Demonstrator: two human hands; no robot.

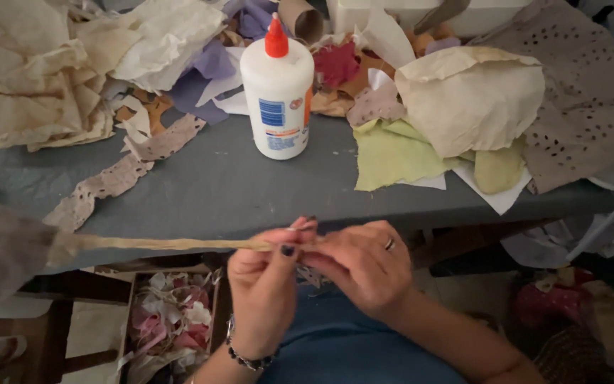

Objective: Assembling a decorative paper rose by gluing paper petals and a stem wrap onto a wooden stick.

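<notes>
My left hand (pixel 264 274) and my right hand (pixel 360 263) meet just below the table's front edge. Both pinch the near end of a long twisted strip of tan paper (pixel 158 243). The strip runs left from my fingers and widens into a blurred crumpled end (pixel 1 249) at the left edge of the view. My left wrist wears a dark bead bracelet; a ring sits on my right hand. A white glue bottle (pixel 277 96) with a red cap stands upright on the grey table (pixel 222 185), beyond my hands.
Crumpled cream, tan and purple papers (pixel 37 78) pile at the back left. A cream paper mound (pixel 470 96), green sheet (pixel 392 153) and perforated brown paper (pixel 584 99) lie at right. A box of paper scraps (pixel 172 320) sits on the floor.
</notes>
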